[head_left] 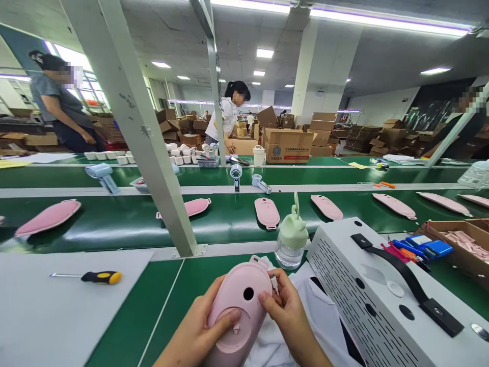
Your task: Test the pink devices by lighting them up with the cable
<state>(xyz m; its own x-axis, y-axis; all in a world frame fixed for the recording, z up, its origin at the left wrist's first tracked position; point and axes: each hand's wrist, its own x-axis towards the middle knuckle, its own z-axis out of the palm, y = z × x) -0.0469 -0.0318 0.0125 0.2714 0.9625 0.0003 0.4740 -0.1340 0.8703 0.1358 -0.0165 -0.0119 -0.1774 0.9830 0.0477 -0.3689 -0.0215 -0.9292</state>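
My left hand (pixel 200 329) grips a pink oval plastic device (pixel 239 300) from its left side, thumb pressed on its lower front. My right hand (pixel 284 311) holds the device's right edge and pinches a small white plug (pixel 274 282) against it. The device has a round hole in its face and a tab at the top. It is held low at the near edge of the green workbench (pixel 179 285), above a white cloth (pixel 275 341).
A yellow-and-black screwdriver (pixel 95 277) lies on a grey mat (pixel 57 311) at left. A slanted metal post (pixel 153 153) stands ahead. A green-capped bottle (pixel 291 239) and a white perforated metal box (pixel 374 300) sit at right. Several pink shells ride the conveyor (pixel 229 219). Other people work beyond.
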